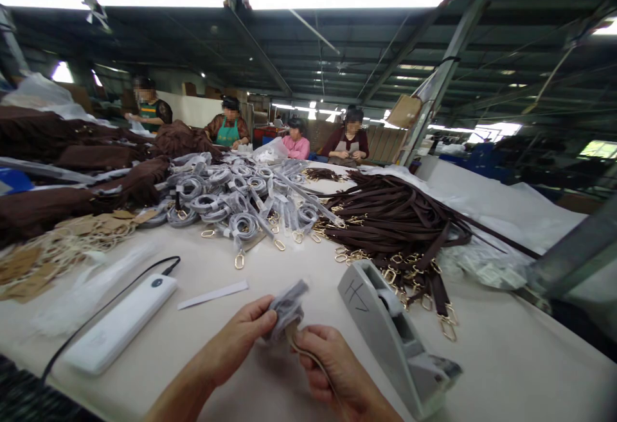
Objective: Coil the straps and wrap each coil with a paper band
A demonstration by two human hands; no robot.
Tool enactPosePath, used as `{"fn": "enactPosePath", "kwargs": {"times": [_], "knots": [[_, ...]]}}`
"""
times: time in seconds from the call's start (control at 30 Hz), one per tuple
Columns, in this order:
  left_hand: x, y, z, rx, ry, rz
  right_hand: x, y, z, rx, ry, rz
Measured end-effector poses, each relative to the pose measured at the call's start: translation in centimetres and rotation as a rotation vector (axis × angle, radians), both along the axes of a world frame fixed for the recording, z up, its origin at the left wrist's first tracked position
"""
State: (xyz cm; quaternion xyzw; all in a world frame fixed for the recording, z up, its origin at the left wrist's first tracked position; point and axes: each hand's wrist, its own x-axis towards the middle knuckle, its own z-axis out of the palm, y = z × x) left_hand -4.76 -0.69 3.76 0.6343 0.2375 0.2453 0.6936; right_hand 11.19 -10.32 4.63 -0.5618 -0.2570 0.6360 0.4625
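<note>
My left hand (pixel 241 335) pinches a rolled strap wrapped in grey foam sheet (pixel 288 309) from the left side. My right hand (pixel 332 367) is closed on the lower end of the same bundle, where a tan strip curls out between the fingers. Both hands hover just above the pale table (pixel 231 268) near its front edge. A grey tape dispenser (pixel 390 332) stands right beside my right hand.
A white power bank (pixel 120 329) with a black cable lies at the left. Behind are a heap of grey-wrapped straps (pixel 241 200), a pile of brown straps with gold clasps (pixel 395 223), tan tags (pixel 58 248) and brown bags. Several people sit at the far end.
</note>
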Motion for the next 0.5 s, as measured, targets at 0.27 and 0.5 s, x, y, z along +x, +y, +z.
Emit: {"fn": "enactPosePath", "kwargs": {"times": [0.27, 0.5], "knots": [[0.40, 0.86, -0.70, -0.182, -0.127, 0.002, 0.31, -0.45, -0.22, -0.007, 0.015, 0.009], [0.78, 0.61, -0.40, -0.093, -0.054, -0.020, -0.41, 0.41, -0.36, 0.049, 0.056, -0.083]]}}
